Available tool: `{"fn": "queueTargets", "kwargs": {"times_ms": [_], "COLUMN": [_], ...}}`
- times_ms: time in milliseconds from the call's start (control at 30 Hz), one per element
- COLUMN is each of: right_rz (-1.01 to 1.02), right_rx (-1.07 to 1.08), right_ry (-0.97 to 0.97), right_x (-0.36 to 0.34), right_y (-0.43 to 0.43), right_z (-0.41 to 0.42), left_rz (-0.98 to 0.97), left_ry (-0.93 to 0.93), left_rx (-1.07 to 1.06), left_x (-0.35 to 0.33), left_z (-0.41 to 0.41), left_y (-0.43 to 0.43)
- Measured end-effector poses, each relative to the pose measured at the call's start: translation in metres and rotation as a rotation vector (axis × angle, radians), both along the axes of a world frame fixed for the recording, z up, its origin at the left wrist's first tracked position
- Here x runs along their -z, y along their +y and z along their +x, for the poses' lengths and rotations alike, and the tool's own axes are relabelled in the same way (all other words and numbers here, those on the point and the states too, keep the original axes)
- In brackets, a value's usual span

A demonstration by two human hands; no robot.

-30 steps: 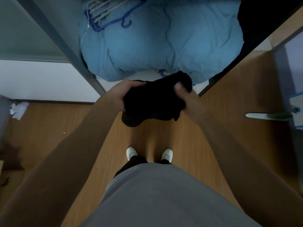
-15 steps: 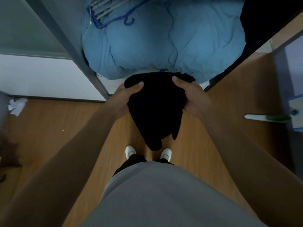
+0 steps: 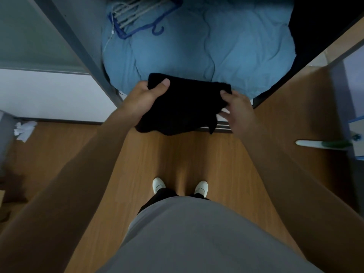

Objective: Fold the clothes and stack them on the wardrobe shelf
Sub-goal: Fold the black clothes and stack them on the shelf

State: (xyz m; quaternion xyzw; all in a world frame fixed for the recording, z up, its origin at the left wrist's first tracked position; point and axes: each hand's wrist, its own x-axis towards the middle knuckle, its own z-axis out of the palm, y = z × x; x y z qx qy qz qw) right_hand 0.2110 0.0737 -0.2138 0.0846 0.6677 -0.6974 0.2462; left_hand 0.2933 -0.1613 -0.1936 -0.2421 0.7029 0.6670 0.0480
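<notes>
A person stands at an open wardrobe, where a bulky blue duvet [image 3: 197,48] fills the compartment and a bundle of hangers [image 3: 137,18] lies on the duvet's far left corner. Crumpled white paper [image 3: 24,130] sits on the wood floor [image 3: 177,154] well left of the duvet, against the wall; a white-and-green handle [image 3: 323,143] juts in on the right. The black garment [image 3: 183,107], which hung long toward the shoes half a second ago, is now gathered into a shorter, wider bundle and raised to the duvet's near edge. The left hand [image 3: 141,99] is closed on its left corner, thumb on top; the right hand [image 3: 236,109] pinches the right edge, fingers curled beneath. The cloth looks plain, thick and loosely folded, with its lower edge sagging unevenly.
</notes>
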Motion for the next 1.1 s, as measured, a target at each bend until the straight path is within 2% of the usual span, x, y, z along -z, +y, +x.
{"fn": "queueTargets", "kwargs": {"times_ms": [67, 133, 200, 300, 367, 500, 600, 733, 867, 933, 1100], "right_rz": [-0.272, -0.403, -0.425, -0.283, -0.259, -0.495, -0.55, -0.44, -0.064, 0.066, 0.057], "right_rx": [0.082, 0.117, 0.093, -0.024, -0.037, 0.019, -0.019, -0.059, -0.024, -0.013, 0.114], "right_ry": [-0.19, -0.26, -0.239, -0.126, -0.082, -0.238, -0.326, -0.326, -0.002, 0.091, 0.1], "right_x": [-0.006, -0.007, -0.009, -0.008, -0.007, -0.01, -0.015, -0.022, -0.025, -0.024, -0.015], "right_y": [-0.003, -0.007, -0.008, -0.011, -0.012, -0.015, -0.015, -0.012, -0.01, -0.009, -0.013], "right_z": [-0.003, -0.005, -0.005, -0.002, 0.0, 0.003, 0.003, 0.002, -0.009, -0.012, -0.013], "left_rz": [0.208, 0.329, 0.365, 0.335, 0.286, 0.254, 0.323, 0.496, 0.432, 0.381, 0.272], "left_ry": [0.022, 0.046, 0.069, 0.061, 0.057, 0.036, 0.028, 0.035, 0.025, 0.01, -0.069], "left_rx": [-0.027, -0.021, 0.001, -0.004, 0.008, 0.069, 0.09, 0.082, 0.132, 0.148, 0.11], "left_x": [-0.005, -0.007, -0.007, -0.009, -0.01, -0.01, -0.006, -0.002, 0.0, -0.002, -0.009], "left_z": [0.0, 0.0, -0.001, -0.003, -0.003, 0.001, 0.008, 0.012, 0.008, 0.005, -0.007], "left_y": [-0.001, -0.001, 0.0, 0.005, 0.008, 0.003, 0.003, 0.008, 0.01, 0.009, 0.007]}}
